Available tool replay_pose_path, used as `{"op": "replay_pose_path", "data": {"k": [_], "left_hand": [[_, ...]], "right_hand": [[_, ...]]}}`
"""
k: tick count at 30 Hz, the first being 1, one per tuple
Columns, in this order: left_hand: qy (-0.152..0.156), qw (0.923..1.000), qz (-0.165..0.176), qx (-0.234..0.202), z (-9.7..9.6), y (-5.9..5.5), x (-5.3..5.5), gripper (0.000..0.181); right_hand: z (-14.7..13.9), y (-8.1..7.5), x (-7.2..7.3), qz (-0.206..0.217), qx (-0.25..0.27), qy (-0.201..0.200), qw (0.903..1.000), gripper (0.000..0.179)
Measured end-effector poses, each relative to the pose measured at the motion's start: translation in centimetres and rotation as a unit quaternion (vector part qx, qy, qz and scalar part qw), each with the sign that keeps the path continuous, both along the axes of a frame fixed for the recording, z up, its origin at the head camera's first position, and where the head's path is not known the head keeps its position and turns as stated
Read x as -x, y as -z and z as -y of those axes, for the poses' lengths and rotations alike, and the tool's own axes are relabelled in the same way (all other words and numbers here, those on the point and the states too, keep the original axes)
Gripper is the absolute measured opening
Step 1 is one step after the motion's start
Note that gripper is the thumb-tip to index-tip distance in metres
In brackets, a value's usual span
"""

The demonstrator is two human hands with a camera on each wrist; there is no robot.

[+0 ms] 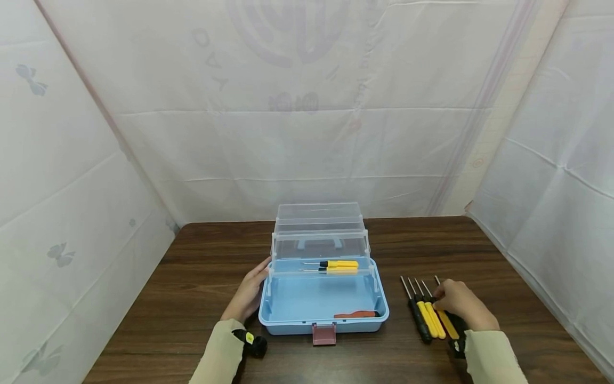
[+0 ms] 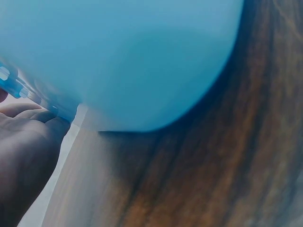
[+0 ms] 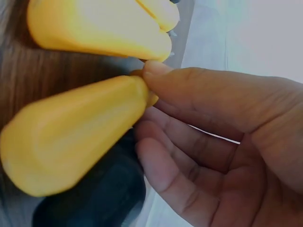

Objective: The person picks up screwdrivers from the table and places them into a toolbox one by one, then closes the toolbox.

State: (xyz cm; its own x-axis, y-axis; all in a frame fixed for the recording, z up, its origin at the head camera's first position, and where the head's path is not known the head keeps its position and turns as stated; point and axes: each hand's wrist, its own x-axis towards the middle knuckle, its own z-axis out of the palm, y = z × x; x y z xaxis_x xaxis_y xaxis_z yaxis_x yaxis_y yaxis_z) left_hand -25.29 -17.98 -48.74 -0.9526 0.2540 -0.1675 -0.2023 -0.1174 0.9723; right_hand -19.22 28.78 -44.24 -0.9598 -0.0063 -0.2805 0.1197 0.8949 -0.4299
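Note:
A light blue toolbox (image 1: 288, 328) stands with its clear lid raised and its clear tray (image 1: 288, 272) lifted. My left hand (image 1: 250, 292) rests against its left side, fingers extended along the wall; in the left wrist view the blue wall (image 2: 142, 71) hides part of that hand (image 2: 28, 151). To the right of the toolbox, my right hand (image 1: 461, 303) pinches a yellow-handled screwdriver (image 3: 71, 137) near the front of its handle, between thumb and fingers. The screwdriver lies at the right of a row, beside other yellow-handled screwdrivers (image 1: 434, 320) and a black-handled one (image 1: 420, 320).
Two yellow-and-black screwdrivers (image 1: 341, 264) lie in the raised tray. A red-handled tool (image 1: 356, 314) lies at the front right of the toolbox floor. A pink latch (image 1: 324, 335) hangs down in front. White sheeting (image 1: 316, 149) rises behind the dark wooden table (image 1: 216, 266).

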Motion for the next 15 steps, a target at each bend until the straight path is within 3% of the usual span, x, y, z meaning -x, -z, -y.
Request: {"op": "replay_pose_path", "data": {"k": [15], "left_hand": [[-0.001,1.0,-0.003,0.0,0.03,-0.03,-0.05,0.053]], "right_hand": [[0.21,-0.18,0.02,0.002,-0.015,0.007,0.9999,0.026]]}}
